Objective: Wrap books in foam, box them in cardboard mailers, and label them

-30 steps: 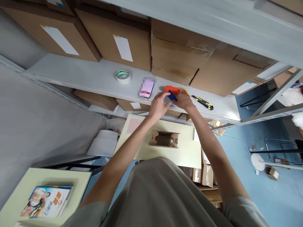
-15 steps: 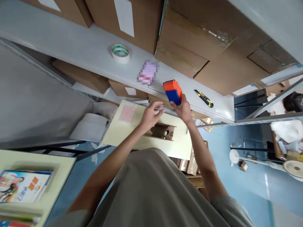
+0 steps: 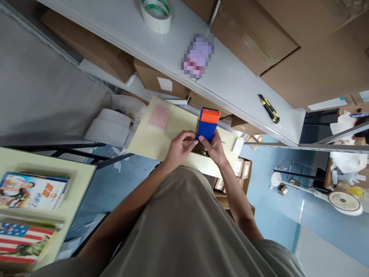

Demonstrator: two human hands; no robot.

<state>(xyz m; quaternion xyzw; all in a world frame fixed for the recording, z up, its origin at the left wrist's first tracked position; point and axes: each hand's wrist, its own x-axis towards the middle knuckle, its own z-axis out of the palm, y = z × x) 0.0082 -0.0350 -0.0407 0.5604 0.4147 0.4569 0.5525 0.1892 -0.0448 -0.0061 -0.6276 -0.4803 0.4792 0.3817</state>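
The fingers of the right hand (image 3: 216, 149) are clamped on the lower end of a tape dispenser (image 3: 208, 130), the thumb lying over its blue face. The fingers of the left hand (image 3: 178, 149) are bent at the dispenser's left edge, thumb and forefinger drawn near each other; whether they pinch anything there I cannot tell. The dispenser is at the centre of the frame, its orange end with the toothed edge toward the top.

It is held over a pale yellow surface (image 3: 145, 145), on which a pinkish sheet (image 3: 160, 116) lies to the left of the hands.

Above runs a grey shelf (image 3: 232, 79), slanting from the upper left toward the right of the frame. On it, a yellow-and-black utility knife (image 3: 269, 109) lies right of centre, a pixelated phone (image 3: 198, 56) lies above the dispenser, and a roll of tape (image 3: 157, 25) is at the top. Cardboard boxes (image 3: 323, 75) fill the upper right.

Farther out, a second surface (image 3: 80, 165) at the lower left carries a magazine (image 3: 34, 191) and, beneath it in the frame, a stars-and-stripes cover (image 3: 24, 240). Blue floor (image 3: 275, 209) spreads at the lower right.
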